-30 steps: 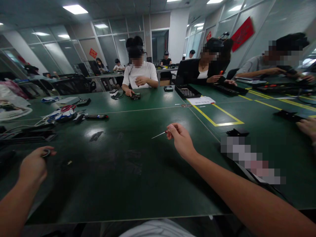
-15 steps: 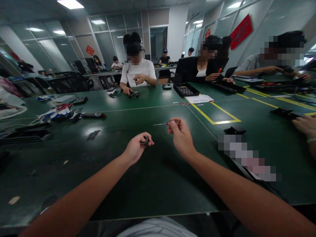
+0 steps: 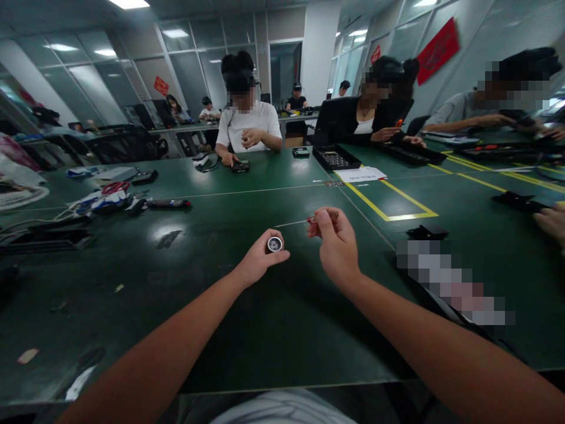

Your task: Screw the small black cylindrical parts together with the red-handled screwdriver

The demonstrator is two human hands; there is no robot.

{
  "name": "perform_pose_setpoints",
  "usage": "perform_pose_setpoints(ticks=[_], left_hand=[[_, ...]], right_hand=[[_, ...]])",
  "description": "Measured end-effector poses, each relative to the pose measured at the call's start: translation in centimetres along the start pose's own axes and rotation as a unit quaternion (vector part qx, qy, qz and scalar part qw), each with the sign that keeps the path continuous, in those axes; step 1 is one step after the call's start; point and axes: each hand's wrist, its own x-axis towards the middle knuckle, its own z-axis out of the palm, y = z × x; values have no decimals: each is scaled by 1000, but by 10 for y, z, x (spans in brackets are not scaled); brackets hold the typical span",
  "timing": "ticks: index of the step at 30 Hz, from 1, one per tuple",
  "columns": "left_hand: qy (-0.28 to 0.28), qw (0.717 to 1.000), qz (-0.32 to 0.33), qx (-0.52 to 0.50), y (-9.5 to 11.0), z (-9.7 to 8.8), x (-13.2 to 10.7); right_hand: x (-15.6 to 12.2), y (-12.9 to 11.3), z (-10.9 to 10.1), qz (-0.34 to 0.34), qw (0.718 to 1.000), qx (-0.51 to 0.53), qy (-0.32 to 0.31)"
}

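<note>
My left hand (image 3: 260, 256) is wrapped round a small dark cylinder with a silver rim (image 3: 274, 244), its open-looking round end facing me. Inside that end several light marks show, too small to make out. In my right hand (image 3: 338, 244) a slim screwdriver (image 3: 310, 220) is pinched between thumb and fingers. Its thin metal shaft points left, passing just beyond and above the cylinder in the view, and I cannot tell whether they touch. Near the shaft the screwdriver is red, and most of its handle is hidden by my fingers. Both hands are over the green table (image 3: 247, 335).
Red-handled scissors (image 3: 115, 187), a dark pen-shaped tool (image 3: 170, 204) and cables lie at the left. A black tray (image 3: 335, 158) and a paper sheet (image 3: 362, 174) are farther off. A black clip-like part (image 3: 427, 232) lies to the right. Several people sit around.
My left hand has moved right and turned, so the cylinder's round end now faces me. My right hand has shifted slightly right with the screwdriver still held.
</note>
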Motion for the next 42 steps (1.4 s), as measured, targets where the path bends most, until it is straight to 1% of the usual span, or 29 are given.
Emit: perform_pose_setpoints(ticks=[3, 5, 11, 16, 24, 28, 30, 32, 35, 37, 42], left_hand=[[47, 989, -10, 138, -5, -5, 2], [67, 983, -13, 170, -7, -6, 3], [44, 988, 1, 151, -6, -4, 1], [50, 988, 14, 148, -6, -5, 1], [48, 987, 24, 154, -9, -5, 3], [42, 987, 29, 150, -10, -5, 3], [42, 987, 27, 153, -11, -5, 3], [40, 987, 27, 152, -11, -5, 3], [35, 988, 33, 148, -10, -5, 2], [35, 987, 34, 151, -10, -5, 2], [37, 986, 32, 161, -11, -6, 2]], right_hand=[[-2, -2, -1, -13, 1000, -8, -23], [-4, -1, -2, -17, 998, -42, -49], [-7, 6, -6, -27, 979, -160, -120], [-7, 5, -9, -60, 967, -219, -118], [-11, -1, -7, -101, 951, -253, -146], [-11, -2, -7, -104, 947, -265, -147], [-11, -3, -8, -94, 945, -264, -167], [-11, -5, -10, -87, 940, -257, -206], [-13, -8, -10, -102, 931, -239, -256], [-14, -10, -9, -112, 931, -235, -257], [-17, -14, -7, -109, 931, -273, -216]])
